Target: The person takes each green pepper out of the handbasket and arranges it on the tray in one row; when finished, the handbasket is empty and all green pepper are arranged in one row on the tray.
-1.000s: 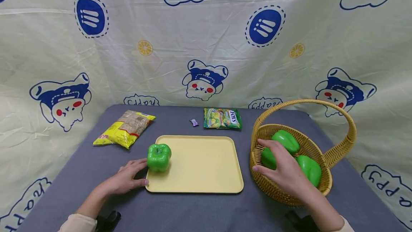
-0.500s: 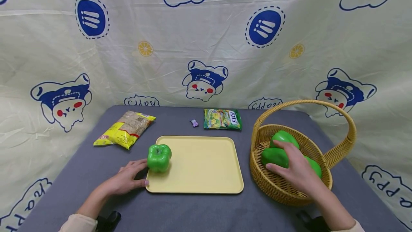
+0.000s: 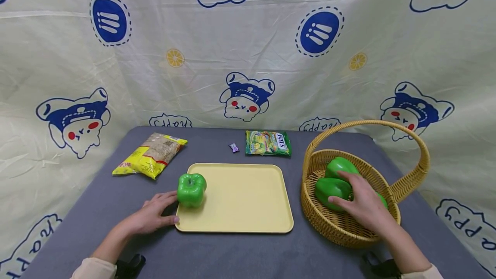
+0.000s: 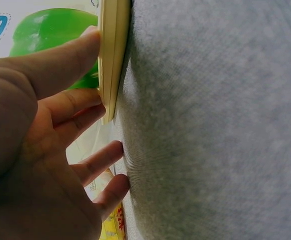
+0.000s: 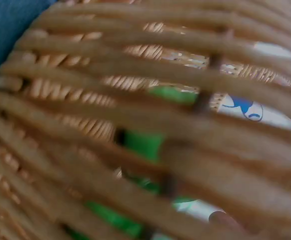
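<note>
A green bell pepper (image 3: 191,190) stands upright on the left end of a cream tray (image 3: 240,197). Beside it my left hand (image 3: 153,214) touches the tray's left edge. In the left wrist view, its thumb and two fingers meet the tray rim, with the other fingers spread. My right hand (image 3: 364,206) reaches into a wicker basket (image 3: 311,216), thumb and fingers apart over the green bell peppers inside. One pepper (image 3: 329,189) lies left of the hand, another (image 3: 339,166) behind it. A third is mostly hidden beneath the hand. Basket weave blocks the right wrist view.
A yellow snack bag (image 3: 151,155) lies at the back left. Behind the tray are a small purple wrapped piece (image 3: 234,147) and a green packet (image 3: 267,143). The basket's tall handle (image 3: 422,158) arches over its far right side. A printed curtain hangs behind the table.
My right hand has drawn back to the right over the basket, uncovering more of the left pepper. My left hand and the tray have stayed where they were.
</note>
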`<state>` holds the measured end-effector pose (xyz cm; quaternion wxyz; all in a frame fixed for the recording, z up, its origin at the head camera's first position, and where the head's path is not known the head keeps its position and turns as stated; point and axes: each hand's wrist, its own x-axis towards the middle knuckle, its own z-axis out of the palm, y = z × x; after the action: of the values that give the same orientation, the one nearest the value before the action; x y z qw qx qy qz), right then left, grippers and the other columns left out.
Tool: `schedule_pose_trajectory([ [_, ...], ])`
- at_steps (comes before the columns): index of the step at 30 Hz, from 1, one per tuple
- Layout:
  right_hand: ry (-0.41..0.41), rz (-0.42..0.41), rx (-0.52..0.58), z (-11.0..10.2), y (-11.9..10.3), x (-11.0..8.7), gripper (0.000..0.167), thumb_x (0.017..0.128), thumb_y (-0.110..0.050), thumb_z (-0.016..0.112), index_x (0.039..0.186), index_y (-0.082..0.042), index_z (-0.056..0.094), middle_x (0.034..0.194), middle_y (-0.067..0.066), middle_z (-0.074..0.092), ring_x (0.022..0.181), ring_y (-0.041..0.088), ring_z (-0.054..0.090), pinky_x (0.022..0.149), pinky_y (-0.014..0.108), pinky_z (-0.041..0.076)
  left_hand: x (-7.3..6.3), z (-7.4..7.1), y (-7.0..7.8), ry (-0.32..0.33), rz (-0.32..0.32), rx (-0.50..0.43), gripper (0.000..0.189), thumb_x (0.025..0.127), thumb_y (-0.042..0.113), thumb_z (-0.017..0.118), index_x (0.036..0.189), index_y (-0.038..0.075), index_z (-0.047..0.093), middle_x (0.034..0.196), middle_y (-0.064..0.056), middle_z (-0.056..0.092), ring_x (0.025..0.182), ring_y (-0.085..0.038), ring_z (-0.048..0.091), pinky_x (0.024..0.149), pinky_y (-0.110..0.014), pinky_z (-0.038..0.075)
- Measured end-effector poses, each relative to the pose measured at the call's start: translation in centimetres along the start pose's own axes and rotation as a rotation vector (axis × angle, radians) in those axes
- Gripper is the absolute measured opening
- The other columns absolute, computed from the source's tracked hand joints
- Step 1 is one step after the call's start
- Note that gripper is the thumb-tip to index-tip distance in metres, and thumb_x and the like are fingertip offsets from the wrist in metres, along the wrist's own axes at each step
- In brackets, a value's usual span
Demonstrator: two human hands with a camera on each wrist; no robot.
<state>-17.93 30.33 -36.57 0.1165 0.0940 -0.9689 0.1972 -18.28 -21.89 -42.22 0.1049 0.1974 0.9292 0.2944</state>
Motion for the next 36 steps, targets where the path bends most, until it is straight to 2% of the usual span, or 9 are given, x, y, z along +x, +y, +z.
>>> schedule_pose_trajectory([
  [6,-0.014,0.037,-0.027,0.2,0.8,0.1,0.082,0.079,-0.043,0.074,0.140,-0.002,0.038,0.129,0.028,0.046,0.110,0.042,0.048,0.080,0.057,0.043,0.0,-0.1,0.0,0.006,-0.010,-0.003,0.065,0.084,0.038,0.067,0.136,0.004,0.048,0.145,-0.018,0.041,0.129,-0.040,0.034,0.089,-0.063,0.026],
  [14,-0.028,0.048,-0.035,0.3,1.7,0.2,0.082,0.078,-0.043,0.074,0.139,0.000,0.039,0.124,0.028,0.047,0.108,0.042,0.048,0.081,0.057,0.041,0.0,-0.1,-0.1,0.005,-0.005,0.005,0.065,0.085,0.039,0.067,0.137,0.004,0.047,0.146,-0.018,0.040,0.129,-0.041,0.034,0.089,-0.062,0.026],
  [22,-0.032,0.030,-0.066,0.7,2.4,0.3,0.082,0.076,-0.039,0.076,0.137,0.002,0.040,0.124,0.031,0.047,0.109,0.046,0.047,0.083,0.059,0.039,0.1,-0.1,0.0,-0.002,-0.009,-0.001,0.065,0.085,0.039,0.067,0.137,0.004,0.048,0.146,-0.018,0.040,0.130,-0.041,0.033,0.089,-0.062,0.026],
  [30,-0.042,0.022,-0.078,1.0,2.8,0.3,0.081,0.076,-0.038,0.077,0.135,0.005,0.041,0.125,0.035,0.047,0.112,0.049,0.045,0.091,0.064,0.029,0.0,-0.1,0.0,0.004,-0.004,0.002,0.064,0.085,0.038,0.067,0.136,0.005,0.048,0.146,-0.018,0.040,0.129,-0.040,0.034,0.088,-0.061,0.026],
  [36,-0.062,0.015,-0.110,1.1,3.1,0.4,0.083,0.074,-0.037,0.079,0.135,0.005,0.042,0.122,0.034,0.051,0.111,0.048,0.046,0.090,0.064,0.030,0.0,0.0,0.0,0.008,-0.004,0.000,0.065,0.084,0.038,0.067,0.136,0.005,0.048,0.146,-0.018,0.040,0.129,-0.040,0.034,0.088,-0.062,0.026],
])
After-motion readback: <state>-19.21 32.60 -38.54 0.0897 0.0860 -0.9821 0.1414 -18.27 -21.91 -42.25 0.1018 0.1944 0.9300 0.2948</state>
